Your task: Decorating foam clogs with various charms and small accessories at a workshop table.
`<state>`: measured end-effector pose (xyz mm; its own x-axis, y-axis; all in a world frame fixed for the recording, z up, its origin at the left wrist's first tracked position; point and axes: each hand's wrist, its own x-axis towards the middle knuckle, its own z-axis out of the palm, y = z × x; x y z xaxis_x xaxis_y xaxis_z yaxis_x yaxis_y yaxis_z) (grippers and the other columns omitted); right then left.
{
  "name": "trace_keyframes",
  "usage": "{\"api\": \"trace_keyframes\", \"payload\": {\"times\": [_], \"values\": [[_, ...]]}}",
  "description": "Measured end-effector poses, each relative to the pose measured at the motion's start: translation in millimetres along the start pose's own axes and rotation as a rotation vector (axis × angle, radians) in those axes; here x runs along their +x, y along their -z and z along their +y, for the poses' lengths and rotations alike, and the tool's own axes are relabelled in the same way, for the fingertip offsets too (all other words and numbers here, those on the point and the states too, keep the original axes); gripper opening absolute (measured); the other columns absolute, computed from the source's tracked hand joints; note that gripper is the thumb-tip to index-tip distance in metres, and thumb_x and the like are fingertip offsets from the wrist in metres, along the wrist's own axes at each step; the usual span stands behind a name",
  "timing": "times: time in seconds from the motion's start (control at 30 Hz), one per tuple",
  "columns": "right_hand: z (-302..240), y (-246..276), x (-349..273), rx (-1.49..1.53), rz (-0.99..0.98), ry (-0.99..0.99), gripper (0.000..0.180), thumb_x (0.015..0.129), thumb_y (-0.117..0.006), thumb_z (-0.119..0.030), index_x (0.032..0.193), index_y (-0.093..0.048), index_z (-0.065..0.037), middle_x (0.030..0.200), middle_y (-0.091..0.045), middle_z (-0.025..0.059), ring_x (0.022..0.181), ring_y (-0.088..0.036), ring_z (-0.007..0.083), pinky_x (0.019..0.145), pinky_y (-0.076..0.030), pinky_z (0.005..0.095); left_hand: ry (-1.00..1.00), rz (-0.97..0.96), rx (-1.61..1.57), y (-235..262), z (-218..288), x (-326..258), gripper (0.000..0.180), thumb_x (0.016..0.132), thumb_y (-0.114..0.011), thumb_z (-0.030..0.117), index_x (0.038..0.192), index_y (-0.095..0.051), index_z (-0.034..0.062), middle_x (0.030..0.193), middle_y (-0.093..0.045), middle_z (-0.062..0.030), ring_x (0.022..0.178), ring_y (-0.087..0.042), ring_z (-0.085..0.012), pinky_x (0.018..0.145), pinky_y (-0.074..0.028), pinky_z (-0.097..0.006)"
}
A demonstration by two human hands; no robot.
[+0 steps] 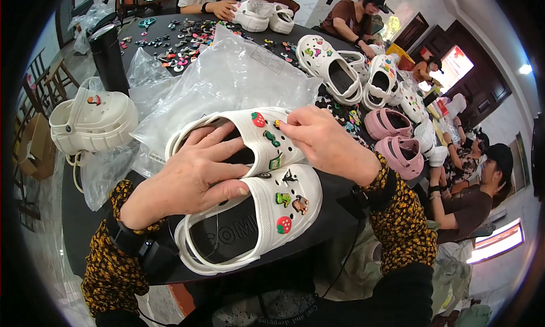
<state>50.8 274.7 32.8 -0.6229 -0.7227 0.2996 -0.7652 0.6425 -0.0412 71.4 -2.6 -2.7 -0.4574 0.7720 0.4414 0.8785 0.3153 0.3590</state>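
The far white clog (254, 138) lay near the front of the black table (340, 205), touching the near white clog (265, 213), whose heel strap came close to the front edge. The left hand (190, 174) spread its fingers over the far clog's opening; the right hand (329, 142) pinched a small charm (277, 123) at its toe. Dark tabletop gave room right of the near clog. A clear plastic bag (227, 71) crowded the far side; pink clogs (397, 156) stood beyond the right hand.

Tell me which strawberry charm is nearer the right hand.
The strawberry charm on the clog the left hand reaches into, beside the right hand; the other strawberry is on the nearer clog.
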Motion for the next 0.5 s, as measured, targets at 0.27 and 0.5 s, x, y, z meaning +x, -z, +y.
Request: {"api": "trace_keyframes", "payload": {"times": [0.27, 0.5], "values": [[13, -10, 3, 0.043, -0.072, 0.077, 0.026, 0.085, -0.054, 0.0, 0.109, -0.063, 0.0, 0.101, -0.057, 0.0136, 0.097, -0.054, 0.0311, 0.084, -0.042, 0.0381, -0.021, 0.068, 0.017, -3, -1, 3, 0.031, 0.087, -0.064, 0.035, 0.1, -0.072, 0.0074, 0.121, -0.058, -0.0161, 0.127, -0.043, -0.0427, 0.105, -0.03, -0.052], [20, -16, 5, 0.065, -0.181, 0.029, 0.034, 0.077, -0.059, -0.004, 0.111, -0.063, -0.004, 0.107, -0.056, 0.0119, 0.106, -0.051, 0.0309, 0.09, -0.04, 0.0408, -0.021, 0.041, -0.013, -2, -3, 4, 0.031, 0.088, -0.064, 0.034, 0.096, -0.07, 0.0048, 0.119, -0.058, -0.0171, 0.127, -0.042, -0.044, 0.104, -0.031, -0.053]]}}
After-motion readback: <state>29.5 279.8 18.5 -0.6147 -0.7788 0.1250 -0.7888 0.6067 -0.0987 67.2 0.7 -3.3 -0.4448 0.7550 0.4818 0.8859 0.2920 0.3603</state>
